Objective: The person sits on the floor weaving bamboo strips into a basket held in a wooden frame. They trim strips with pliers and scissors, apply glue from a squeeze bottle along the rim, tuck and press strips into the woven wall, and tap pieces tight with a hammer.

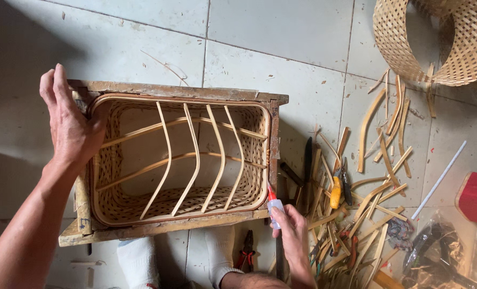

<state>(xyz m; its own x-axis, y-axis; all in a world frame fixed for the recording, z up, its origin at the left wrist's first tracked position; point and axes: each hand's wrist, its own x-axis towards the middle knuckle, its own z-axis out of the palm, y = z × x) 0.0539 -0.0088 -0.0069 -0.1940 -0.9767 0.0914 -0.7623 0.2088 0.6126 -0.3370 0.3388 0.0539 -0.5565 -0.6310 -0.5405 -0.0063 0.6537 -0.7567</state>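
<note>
The woven basket (179, 160) sat inside a wooden frame (195, 92) on the tiled floor (281, 32). The left hand (70, 126) lay flat on the basket's left rim, fingers released. The right hand (289, 235), fingers grasping a small glue bottle (274, 206), touched its red tip to the basket's right lower corner. Bamboo strips (372, 198) lay right of the basket.

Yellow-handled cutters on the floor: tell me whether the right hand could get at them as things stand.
Probably yes. The right hand holds a small glue bottle, but the yellow-handled cutters lie uncovered on bamboo strips just beside it.
</note>
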